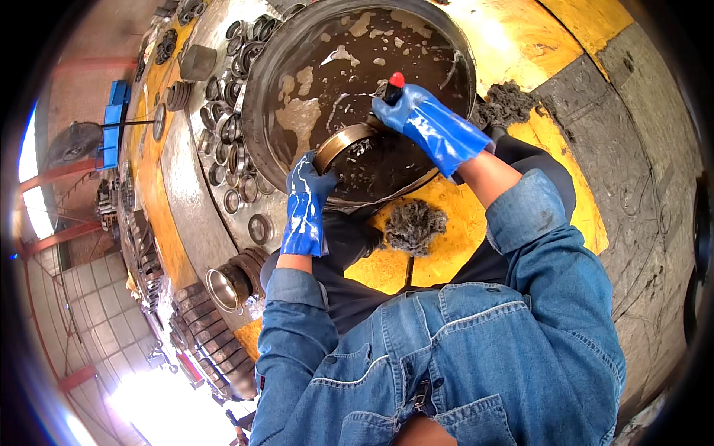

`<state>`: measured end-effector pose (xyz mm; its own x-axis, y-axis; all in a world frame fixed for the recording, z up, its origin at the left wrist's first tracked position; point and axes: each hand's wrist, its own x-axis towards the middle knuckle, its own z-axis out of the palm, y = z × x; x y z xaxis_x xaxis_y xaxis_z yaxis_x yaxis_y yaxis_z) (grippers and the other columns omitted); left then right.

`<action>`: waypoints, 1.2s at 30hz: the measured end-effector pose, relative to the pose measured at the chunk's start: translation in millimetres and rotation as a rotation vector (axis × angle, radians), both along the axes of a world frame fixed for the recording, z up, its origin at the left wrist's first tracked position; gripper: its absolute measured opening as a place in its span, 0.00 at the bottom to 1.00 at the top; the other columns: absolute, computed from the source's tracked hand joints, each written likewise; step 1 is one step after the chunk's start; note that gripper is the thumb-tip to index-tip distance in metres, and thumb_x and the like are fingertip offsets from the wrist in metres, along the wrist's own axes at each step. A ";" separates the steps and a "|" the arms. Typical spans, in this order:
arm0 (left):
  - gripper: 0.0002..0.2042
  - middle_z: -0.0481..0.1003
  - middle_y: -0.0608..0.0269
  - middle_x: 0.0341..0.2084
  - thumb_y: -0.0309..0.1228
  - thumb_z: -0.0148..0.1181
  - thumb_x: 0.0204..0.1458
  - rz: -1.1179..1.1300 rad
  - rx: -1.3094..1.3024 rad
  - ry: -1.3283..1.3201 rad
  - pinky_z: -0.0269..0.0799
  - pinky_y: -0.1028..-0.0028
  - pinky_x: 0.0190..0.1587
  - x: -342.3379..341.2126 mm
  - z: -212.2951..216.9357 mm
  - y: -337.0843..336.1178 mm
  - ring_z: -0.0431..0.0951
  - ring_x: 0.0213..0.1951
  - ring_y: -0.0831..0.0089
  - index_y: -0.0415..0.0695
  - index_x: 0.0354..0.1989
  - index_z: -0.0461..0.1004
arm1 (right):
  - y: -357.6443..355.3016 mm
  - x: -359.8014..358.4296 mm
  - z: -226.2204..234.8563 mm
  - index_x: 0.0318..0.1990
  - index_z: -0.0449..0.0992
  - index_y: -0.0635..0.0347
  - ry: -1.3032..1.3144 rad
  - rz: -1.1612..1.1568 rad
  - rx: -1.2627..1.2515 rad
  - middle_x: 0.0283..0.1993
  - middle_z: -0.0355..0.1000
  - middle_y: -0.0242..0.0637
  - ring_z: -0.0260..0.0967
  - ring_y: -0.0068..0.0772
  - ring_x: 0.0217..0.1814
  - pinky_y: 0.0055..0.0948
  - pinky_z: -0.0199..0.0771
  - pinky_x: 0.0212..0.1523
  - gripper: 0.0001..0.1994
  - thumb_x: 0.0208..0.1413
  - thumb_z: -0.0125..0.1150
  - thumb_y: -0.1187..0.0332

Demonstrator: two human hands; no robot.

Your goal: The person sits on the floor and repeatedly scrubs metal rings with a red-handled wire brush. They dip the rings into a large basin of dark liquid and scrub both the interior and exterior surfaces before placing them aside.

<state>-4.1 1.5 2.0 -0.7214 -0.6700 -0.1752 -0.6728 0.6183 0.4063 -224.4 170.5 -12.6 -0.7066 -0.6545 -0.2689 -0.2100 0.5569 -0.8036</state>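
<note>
Holding the metal ring (343, 140) over the near part of the round tub (260, 119), here's the left hand (306, 186) in its blue glove, fingers grasping the band's lower-left end! The visible arc slants from that glove up and rightward, its broad wall catching a golden shine; the full tilt of its axis is hard to tell. Across from it, the right hand (405, 110), also gloved, is clenched round a black handle (393, 92), red tip pointing up and away from the wearer; whether those fingers also touch the ring, I cannot tell. Count them: one ring in hand, one handle, two gloves, two grey tangles of metal shavings (416, 227), one near, one right of the tub. Loose rings (232, 137) crowd the left rim, too overlapped to number. Inside that curved rim, dark liquid (372, 56) spreads widest beyond the hands, leaving open room toward the far edge; knees hem the near side.
</note>
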 end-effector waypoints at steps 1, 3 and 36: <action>0.24 0.84 0.47 0.39 0.40 0.74 0.44 -0.013 0.008 -0.028 0.77 0.58 0.51 -3.0 1.8 -0.1 0.84 0.45 0.50 0.43 0.50 0.81 | 2.4 2.7 -8.0 0.41 0.84 0.58 0.046 -0.039 -0.001 0.35 0.81 0.52 0.81 0.55 0.40 0.45 0.80 0.44 0.22 0.59 0.62 0.45; 0.24 0.84 0.46 0.39 0.41 0.74 0.43 -0.039 0.026 -0.086 0.77 0.58 0.51 -12.2 6.3 -1.0 0.84 0.44 0.49 0.42 0.49 0.82 | 5.1 2.1 -17.6 0.42 0.84 0.58 -0.012 -0.006 0.103 0.37 0.82 0.52 0.80 0.57 0.42 0.45 0.80 0.46 0.23 0.59 0.62 0.45; 0.19 0.84 0.60 0.32 0.33 0.74 0.50 0.060 0.569 0.136 0.77 0.69 0.33 -4.6 -18.1 -37.2 0.81 0.31 0.73 0.36 0.47 0.82 | -41.4 33.6 -22.7 0.41 0.85 0.61 -0.197 -0.197 -0.310 0.36 0.84 0.45 0.83 0.45 0.40 0.37 0.81 0.46 0.20 0.59 0.65 0.51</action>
